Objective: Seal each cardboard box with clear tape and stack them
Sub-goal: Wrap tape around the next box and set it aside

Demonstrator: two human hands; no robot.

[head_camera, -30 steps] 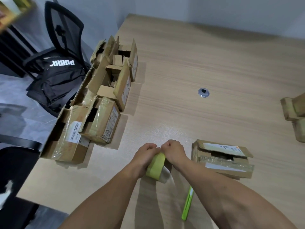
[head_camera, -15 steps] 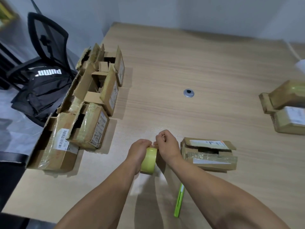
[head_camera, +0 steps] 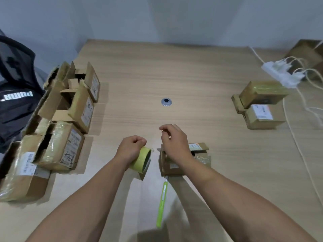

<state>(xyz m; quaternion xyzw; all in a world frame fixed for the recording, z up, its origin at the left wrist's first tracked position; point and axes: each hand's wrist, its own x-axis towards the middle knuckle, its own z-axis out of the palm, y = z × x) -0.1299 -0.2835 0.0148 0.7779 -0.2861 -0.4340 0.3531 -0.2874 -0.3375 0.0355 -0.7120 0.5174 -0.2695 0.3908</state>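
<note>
My left hand (head_camera: pixel 130 148) grips a roll of clear tape with a yellow-green core (head_camera: pixel 142 160) just above the table. My right hand (head_camera: pixel 173 142) is pinched shut to the right of the roll, apparently on the free end of the clear tape, though the strip itself is hard to see. Under that hand lies a small open cardboard box (head_camera: pixel 199 155) with its flaps up. A row of several open boxes (head_camera: pixel 70 123) lines the left side of the table. Two sealed boxes (head_camera: pixel 262 105) are stacked at the right.
A green utility knife (head_camera: pixel 162 203) lies on the wooden table (head_camera: pixel 174 75) between my forearms. A metal grommet (head_camera: pixel 166 102) sits mid-table. A white power strip with cables (head_camera: pixel 283 74) is far right. A chair with a black bag (head_camera: pixel 15 102) stands left.
My hands have come apart: the right hand moved right and away from the roll, over the small box. The camera view tilted up and right, showing the stacked boxes and power strip.
</note>
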